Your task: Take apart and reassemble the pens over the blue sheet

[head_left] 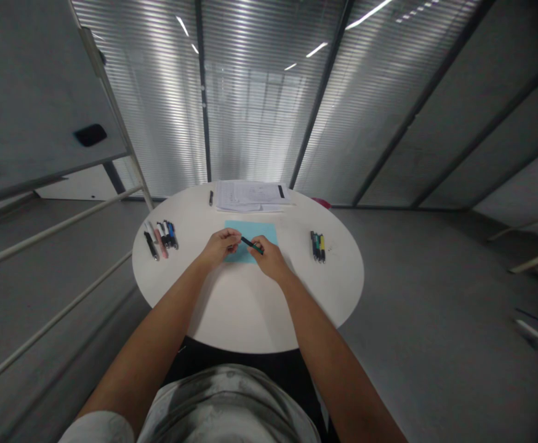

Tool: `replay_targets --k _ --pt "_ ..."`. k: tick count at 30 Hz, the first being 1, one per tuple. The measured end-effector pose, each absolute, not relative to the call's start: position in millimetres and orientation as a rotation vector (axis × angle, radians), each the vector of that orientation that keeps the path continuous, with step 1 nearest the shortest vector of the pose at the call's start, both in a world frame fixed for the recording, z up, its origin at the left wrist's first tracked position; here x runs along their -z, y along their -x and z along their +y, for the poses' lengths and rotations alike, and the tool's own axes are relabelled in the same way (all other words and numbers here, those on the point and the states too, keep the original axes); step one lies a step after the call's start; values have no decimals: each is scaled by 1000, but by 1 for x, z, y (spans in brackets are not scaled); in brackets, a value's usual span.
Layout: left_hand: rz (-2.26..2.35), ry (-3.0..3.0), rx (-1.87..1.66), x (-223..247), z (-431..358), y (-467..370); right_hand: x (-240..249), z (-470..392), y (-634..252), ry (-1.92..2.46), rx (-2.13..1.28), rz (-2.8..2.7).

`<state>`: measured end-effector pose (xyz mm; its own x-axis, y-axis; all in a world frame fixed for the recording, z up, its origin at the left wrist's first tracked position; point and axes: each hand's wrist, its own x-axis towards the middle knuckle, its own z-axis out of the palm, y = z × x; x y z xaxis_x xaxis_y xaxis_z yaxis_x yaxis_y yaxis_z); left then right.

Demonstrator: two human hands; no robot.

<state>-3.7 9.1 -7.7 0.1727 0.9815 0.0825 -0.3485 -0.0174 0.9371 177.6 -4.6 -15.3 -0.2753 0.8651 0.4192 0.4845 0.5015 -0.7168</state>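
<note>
A dark pen (252, 245) with a green section is in my right hand (269, 257), its fingers closed round the green end. The pen slants up to the left, over a light blue sheet (269, 230) on the white table. Close to the pen's far end, my left hand (220, 247) is pinched, thumb against fingers. Whether it grips the pen's tip or some small part is too small to tell. Both hands hide part of the blue sheet.
The round white table (245, 307) holds a row of pens (165, 235) at left, several more pens (317, 247) at right, a stack of papers (248, 195) and a lone dark pen (210, 198) at the back. A whiteboard frame (107, 86) stands left.
</note>
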Motion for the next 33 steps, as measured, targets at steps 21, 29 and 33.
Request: replay_targets --k 21,29,33 --pt "755 -1061 -1187 6 7 4 17 -3 -179 1141 -540 -1938" --pt "1345 -1392 -1587 14 23 35 21 1 -183 1327 -408 -1885" --pt "1626 -1797 -1255 22 22 36 21 0 -183 1375 -376 -1907"
